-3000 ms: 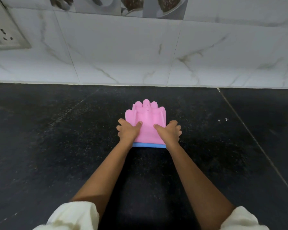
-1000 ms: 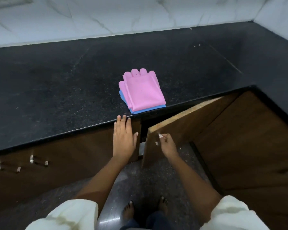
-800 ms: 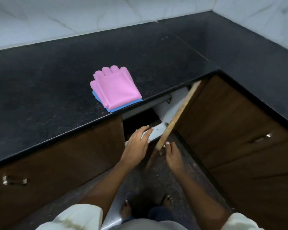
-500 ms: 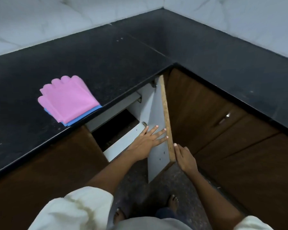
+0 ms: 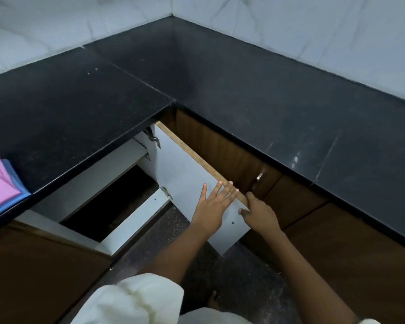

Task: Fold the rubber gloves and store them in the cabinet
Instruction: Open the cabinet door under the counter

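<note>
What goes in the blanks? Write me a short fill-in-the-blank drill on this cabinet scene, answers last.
1. The cabinet door stands ____.
2. The left hand lies flat on the door's ____ inner face.
3. The gloves lie on the ____, not yet in the cabinet.
4. The right hand holds the door's ____ edge.

Answers: open; white; counter; outer

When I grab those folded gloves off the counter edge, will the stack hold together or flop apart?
The folded gloves look thin and layered, pink over blue, so they will likely sag and unfold if pinched at one corner. Rubber probably grips the black countertop rather than sliding. They seem light; a flat grasp across the whole stack should keep it together.
</note>
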Action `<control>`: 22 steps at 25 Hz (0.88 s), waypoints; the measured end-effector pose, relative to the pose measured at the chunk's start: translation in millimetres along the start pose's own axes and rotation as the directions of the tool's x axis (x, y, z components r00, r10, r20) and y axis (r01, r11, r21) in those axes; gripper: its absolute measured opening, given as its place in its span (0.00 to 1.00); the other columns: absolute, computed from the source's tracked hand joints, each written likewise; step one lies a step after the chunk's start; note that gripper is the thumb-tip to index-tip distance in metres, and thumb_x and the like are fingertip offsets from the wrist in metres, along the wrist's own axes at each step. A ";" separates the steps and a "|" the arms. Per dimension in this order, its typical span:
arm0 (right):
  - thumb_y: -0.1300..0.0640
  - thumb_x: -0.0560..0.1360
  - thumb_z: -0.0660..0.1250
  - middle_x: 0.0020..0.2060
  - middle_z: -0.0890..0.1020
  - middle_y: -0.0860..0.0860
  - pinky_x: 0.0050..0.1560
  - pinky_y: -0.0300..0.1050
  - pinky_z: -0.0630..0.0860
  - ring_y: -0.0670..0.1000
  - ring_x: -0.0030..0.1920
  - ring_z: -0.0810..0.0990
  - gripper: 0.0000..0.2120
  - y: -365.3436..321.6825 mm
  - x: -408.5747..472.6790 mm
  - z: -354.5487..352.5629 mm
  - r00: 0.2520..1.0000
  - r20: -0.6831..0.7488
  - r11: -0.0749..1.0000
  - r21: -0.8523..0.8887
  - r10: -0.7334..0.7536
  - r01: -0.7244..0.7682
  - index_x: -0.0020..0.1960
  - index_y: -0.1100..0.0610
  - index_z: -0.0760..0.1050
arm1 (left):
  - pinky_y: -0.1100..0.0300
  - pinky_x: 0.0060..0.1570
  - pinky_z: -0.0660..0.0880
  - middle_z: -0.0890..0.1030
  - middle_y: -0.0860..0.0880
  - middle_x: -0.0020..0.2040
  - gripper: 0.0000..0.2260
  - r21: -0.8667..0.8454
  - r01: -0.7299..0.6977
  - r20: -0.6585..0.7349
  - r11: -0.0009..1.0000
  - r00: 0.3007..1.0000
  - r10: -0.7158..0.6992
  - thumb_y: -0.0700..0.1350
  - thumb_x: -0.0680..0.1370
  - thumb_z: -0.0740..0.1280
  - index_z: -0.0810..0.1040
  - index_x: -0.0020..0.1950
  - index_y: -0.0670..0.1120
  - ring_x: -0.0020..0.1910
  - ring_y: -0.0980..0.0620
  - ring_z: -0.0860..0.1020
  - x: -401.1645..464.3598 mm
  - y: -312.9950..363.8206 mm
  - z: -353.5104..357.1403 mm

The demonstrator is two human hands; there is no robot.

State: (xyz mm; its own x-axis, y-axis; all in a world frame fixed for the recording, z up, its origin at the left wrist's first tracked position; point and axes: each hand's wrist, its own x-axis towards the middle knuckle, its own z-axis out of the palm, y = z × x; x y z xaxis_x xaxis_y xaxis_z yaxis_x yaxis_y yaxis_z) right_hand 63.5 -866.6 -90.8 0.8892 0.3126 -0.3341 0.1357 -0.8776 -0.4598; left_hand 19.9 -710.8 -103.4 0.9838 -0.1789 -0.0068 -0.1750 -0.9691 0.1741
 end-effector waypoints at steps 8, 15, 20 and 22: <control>0.53 0.72 0.69 0.55 0.78 0.55 0.50 0.51 0.73 0.56 0.55 0.76 0.17 17.4 36.0 -20.3 0.980 -0.193 0.956 -0.292 -0.041 -0.018 0.57 0.57 0.70 | 0.42 0.72 0.39 0.49 0.49 0.79 0.39 0.061 -0.034 0.003 0.998 0.999 0.034 0.35 0.73 0.66 0.47 0.76 0.51 0.78 0.45 0.46 40.9 2.8 2.6; 0.55 0.73 0.68 0.61 0.76 0.55 0.60 0.47 0.72 0.55 0.61 0.74 0.20 -107.0 33.1 21.5 0.869 -0.296 0.899 -0.315 -0.397 0.304 0.64 0.57 0.70 | 0.50 0.75 0.47 0.67 0.47 0.73 0.25 -0.183 0.303 -0.188 0.935 0.923 -0.336 0.35 0.76 0.60 0.64 0.72 0.48 0.73 0.49 0.63 -38.7 -104.3 -40.7; 0.57 0.75 0.64 0.60 0.73 0.54 0.57 0.46 0.72 0.53 0.62 0.72 0.16 -260.8 27.1 89.3 0.770 -0.026 0.770 -0.054 -0.638 0.636 0.63 0.57 0.70 | 0.50 0.64 0.68 0.75 0.44 0.64 0.18 -0.277 0.504 -0.380 0.818 0.724 -0.575 0.36 0.74 0.63 0.73 0.64 0.42 0.63 0.45 0.73 -161.7 -222.1 -101.6; 0.57 0.75 0.65 0.59 0.73 0.53 0.58 0.47 0.73 0.52 0.62 0.72 0.15 -327.7 24.8 115.7 0.719 0.037 0.719 0.076 -0.694 0.691 0.61 0.57 0.70 | 0.49 0.58 0.72 0.77 0.40 0.60 0.16 -0.310 0.570 -0.475 0.761 0.600 -0.644 0.33 0.72 0.64 0.76 0.59 0.39 0.58 0.40 0.76 -212.4 -265.7 -124.8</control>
State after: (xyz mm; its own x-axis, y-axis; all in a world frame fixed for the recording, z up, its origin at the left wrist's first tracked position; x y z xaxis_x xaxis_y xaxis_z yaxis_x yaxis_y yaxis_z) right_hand -9.4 -529.2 -43.6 0.5290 0.8472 0.0488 0.6785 -0.3877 -0.6239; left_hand -137.8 -394.1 -25.4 0.7211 0.5970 0.3515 0.4394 -0.7864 0.4342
